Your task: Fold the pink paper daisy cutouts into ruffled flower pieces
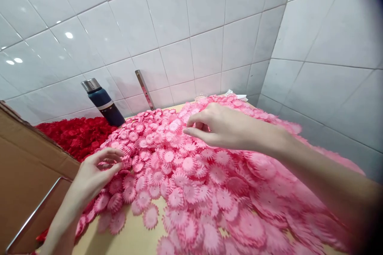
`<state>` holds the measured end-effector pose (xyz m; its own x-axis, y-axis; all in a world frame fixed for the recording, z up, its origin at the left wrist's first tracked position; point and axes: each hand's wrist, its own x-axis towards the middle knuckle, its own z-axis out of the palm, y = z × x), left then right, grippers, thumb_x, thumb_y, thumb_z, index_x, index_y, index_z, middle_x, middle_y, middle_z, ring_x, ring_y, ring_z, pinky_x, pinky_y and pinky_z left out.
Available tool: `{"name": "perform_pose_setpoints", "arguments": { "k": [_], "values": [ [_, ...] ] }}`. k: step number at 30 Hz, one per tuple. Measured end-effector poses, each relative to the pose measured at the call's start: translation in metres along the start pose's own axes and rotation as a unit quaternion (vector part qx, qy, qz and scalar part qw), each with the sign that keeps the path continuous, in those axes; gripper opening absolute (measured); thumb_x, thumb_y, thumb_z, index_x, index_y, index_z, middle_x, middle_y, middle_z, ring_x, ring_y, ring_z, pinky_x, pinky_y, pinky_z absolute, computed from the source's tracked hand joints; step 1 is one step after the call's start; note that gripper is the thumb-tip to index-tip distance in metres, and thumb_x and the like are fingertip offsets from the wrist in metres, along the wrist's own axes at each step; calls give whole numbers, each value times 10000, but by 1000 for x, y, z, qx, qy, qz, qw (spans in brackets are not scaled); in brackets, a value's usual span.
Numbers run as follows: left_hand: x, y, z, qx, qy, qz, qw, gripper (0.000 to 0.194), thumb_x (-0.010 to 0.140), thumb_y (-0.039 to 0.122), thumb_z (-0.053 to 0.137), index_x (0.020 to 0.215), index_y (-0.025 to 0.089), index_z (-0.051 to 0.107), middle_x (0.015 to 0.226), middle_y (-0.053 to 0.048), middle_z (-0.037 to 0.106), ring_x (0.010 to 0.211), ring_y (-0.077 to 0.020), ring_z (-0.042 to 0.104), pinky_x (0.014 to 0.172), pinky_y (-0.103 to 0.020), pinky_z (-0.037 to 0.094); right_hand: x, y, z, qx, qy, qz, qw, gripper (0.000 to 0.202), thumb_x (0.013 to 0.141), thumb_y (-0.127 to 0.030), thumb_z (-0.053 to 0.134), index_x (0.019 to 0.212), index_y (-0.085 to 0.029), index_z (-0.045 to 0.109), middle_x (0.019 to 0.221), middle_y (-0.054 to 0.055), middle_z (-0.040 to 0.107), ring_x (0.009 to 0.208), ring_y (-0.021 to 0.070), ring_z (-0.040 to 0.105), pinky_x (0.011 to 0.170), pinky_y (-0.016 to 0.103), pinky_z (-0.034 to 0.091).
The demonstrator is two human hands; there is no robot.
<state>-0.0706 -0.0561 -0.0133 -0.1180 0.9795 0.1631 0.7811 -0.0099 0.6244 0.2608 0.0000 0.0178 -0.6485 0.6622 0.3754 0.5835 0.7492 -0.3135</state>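
Observation:
In the head view, a big heap of pink fabric flower pieces (188, 165), round with fringed edges and a small centre hole, covers most of the table. My left hand (97, 171) hovers over its left edge, fingers loosely curved and thumb apart, with nothing visible between them. Further back, over the middle of the heap, is my right hand (215, 125). Its thumb and index fingertips come together in a pinch; whatever may be between them is hidden. The other fingers are curled under the palm.
A dark red heap (80, 133) of similar pieces lies back left, beside a dark blue bottle (106, 103). A narrow metal strip (144, 89) leans on the tiled wall (206, 4). Left stands a cardboard box (30, 175) near a metal wire frame (34, 215). White crumpled material (237, 96) sits behind.

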Motion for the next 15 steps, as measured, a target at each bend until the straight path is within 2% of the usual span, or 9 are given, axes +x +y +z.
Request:
{"name": "perform_pose_setpoints", "arguments": {
  "k": [3,6,9,12,15],
  "values": [
    [4,-10,-6,65,-13,11,998,230,686,351,620,845,198,681,871,-56,710,828,-263,667,750,-340,526,1,0,0,2,-7,6,1000,432,911,-210,470,560,-187,218,461,-65,236,414,71,209,418,279,201],
    [8,-7,0,151,-23,57,987,250,668,269,550,848,209,712,976,-68,721,935,-301,655,860,-407,494,1,-1,0,-3,-10,13,1000,431,905,-204,476,556,-186,224,459,-65,241,412,70,211,414,276,200],
    [14,2,25,204,-43,107,972,314,712,240,519,946,187,722,1024,-86,728,999,-307,634,909,-428,472,0,-1,2,-7,-21,15,1000,414,904,-211,479,551,-183,264,459,-63,292,410,69,245,419,273,208],
    [20,5,54,238,-11,127,963,336,819,266,493,1076,152,677,1043,-127,717,988,-316,615,874,-456,475,0,0,4,-4,-30,8,999,386,908,-239,481,563,-181,317,474,-62,347,423,71,298,445,269,232],
    [25,-1,68,241,6,129,962,313,813,205,521,1083,141,667,971,-131,720,956,-326,611,861,-479,465,0,2,4,7,-36,9,999,360,914,-256,475,582,-181,357,480,-61,366,439,74,331,477,267,249]
  ]
}}
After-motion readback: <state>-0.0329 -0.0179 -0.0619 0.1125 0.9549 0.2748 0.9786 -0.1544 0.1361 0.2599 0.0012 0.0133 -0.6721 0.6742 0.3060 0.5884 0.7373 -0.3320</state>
